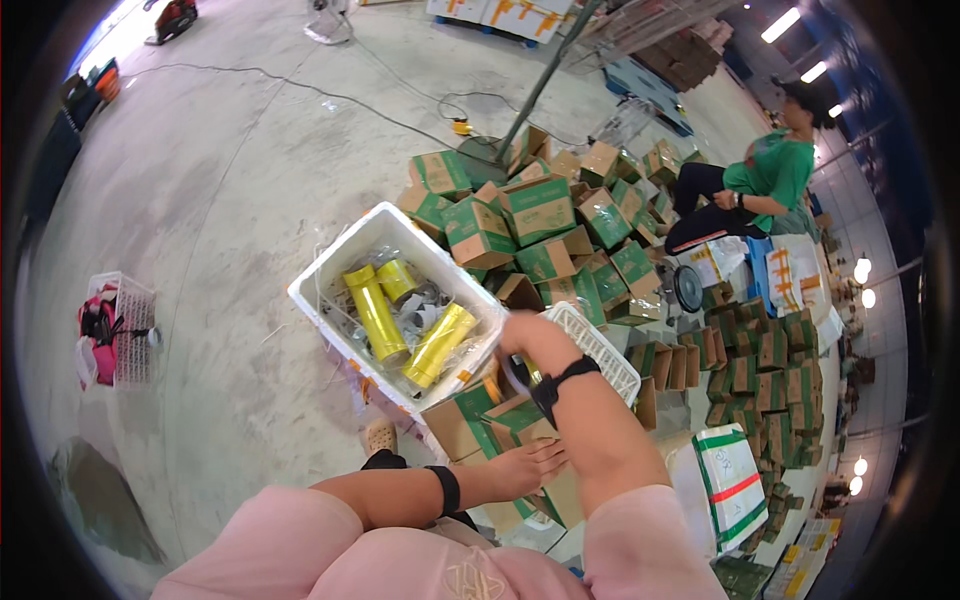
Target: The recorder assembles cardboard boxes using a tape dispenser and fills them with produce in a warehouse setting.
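Cardboard cartons (pixel 478 418), brown with green print, sit just in front of the person's lap, and the left hand (pixel 520 466) lies flat on the nearest one with its fingers (pixel 548 456) spread open, seemingly to steady it. The right hand (pixel 522 332) reaches forward to the near rim of a white foam box (pixel 330 268); whether its fingers are closed on the rim or only resting there cannot be told. Both wrists carry black bands.

That foam box stands tilted on the carton heap, within easy reach, and holds yellow tape rolls (pixel 378 312) lying loose among grey empty cores (pixel 425 315). Beside it, partly under the right forearm, is a white plastic basket (pixel 600 352), its contents hidden. More green-printed cartons (pixel 540 210) are piled on the concrete floor (pixel 240 180) beyond, and folded ones are stacked at right. A seated person in a green shirt (pixel 770 172) works farther off. A white wire crate (pixel 125 325) with pink things stands apart at left.
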Available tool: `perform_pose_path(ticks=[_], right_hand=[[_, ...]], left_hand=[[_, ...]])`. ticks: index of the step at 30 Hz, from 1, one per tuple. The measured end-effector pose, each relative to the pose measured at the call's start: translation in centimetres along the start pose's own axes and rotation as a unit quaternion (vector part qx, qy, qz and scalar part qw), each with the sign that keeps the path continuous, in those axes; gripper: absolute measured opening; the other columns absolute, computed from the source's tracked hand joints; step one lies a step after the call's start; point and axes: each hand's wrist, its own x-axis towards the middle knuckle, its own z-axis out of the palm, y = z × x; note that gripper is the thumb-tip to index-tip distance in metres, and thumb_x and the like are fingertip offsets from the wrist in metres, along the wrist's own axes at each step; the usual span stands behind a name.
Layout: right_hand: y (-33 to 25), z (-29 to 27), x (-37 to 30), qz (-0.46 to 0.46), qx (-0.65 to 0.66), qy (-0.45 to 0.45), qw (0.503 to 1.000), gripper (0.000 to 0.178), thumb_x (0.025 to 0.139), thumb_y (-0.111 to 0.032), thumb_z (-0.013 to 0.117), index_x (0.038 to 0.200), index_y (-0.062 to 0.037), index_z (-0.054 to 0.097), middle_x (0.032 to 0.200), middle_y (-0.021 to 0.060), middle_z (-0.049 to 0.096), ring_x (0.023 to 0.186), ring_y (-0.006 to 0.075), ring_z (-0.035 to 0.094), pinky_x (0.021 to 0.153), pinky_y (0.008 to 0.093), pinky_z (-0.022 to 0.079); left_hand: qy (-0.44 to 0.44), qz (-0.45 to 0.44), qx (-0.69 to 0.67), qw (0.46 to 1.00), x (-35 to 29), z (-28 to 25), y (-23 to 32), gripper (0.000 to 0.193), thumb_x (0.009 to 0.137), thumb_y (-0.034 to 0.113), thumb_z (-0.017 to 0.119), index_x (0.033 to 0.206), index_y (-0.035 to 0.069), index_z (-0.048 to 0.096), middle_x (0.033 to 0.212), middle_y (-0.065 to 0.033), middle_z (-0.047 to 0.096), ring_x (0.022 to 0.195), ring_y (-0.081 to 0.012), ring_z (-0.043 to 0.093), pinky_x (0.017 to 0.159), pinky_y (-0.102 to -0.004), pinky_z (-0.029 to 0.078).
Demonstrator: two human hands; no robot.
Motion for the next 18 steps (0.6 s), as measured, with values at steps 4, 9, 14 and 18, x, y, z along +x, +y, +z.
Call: perform_pose_path(ticks=[4,9,14,18], right_hand=[[-3.2,-5.1,-10.5,-0.006,-0.058,-0.076,0.995,0.038,0.073,-0.034,0.066,0.096,-0.004,0.069,0.098,0.0189,0.067,0.093,0.0331,0.064,0.082,0.0415,0.051],[1.6,-4.1,-24.3,-0.046,0.002,0.105,0.993,0.042,0.078,-0.043,0.065,0.097,-0.0064,0.066,0.083,0.0186,0.066,0.082,0.035,0.064,0.073,0.0438,0.05],[3.2,7.5,-31.7,-0.006,0.117,0.304,0.945,0.046,0.08,-0.04,0.065,0.112,-0.0068,0.058,0.087,0.0212,0.057,0.074,0.0406,0.06,0.066,0.0466,0.05],[5.6,17.6,-40.4,0.025,0.13,0.34,0.931,0.052,0.079,-0.038,0.067,0.118,-0.0066,0.054,0.088,0.0193,0.053,0.069,0.0371,0.059,0.06,0.045,0.05]], left_hand=[[0.048,-0.006,-0.007,0.999,-1.3,0.0,-0.5,0.076,0.073,0.033,0.065,0.135,-0.002,0.037,0.144,-0.0162,0.034,0.136,-0.03,0.029,0.114,-0.0418,0.021],[0.138,0.011,-0.037,0.99,-1.6,0.7,-0.6,0.062,0.074,0.025,0.063,0.129,0.001,0.045,0.135,-0.0156,0.043,0.128,-0.032,0.04,0.108,-0.0424,0.032],[0.199,0.02,0.036,0.979,-2.9,0.2,-0.4,0.043,0.075,0.022,0.063,0.114,0.006,0.054,0.117,-0.0133,0.05,0.114,-0.0323,0.048,0.098,-0.042,0.04],[0.177,0.0,0.033,0.984,-2.7,-0.9,0.3,0.037,0.077,0.023,0.066,0.11,0.008,0.056,0.113,-0.0117,0.05,0.112,-0.0327,0.049,0.097,-0.0415,0.041]])
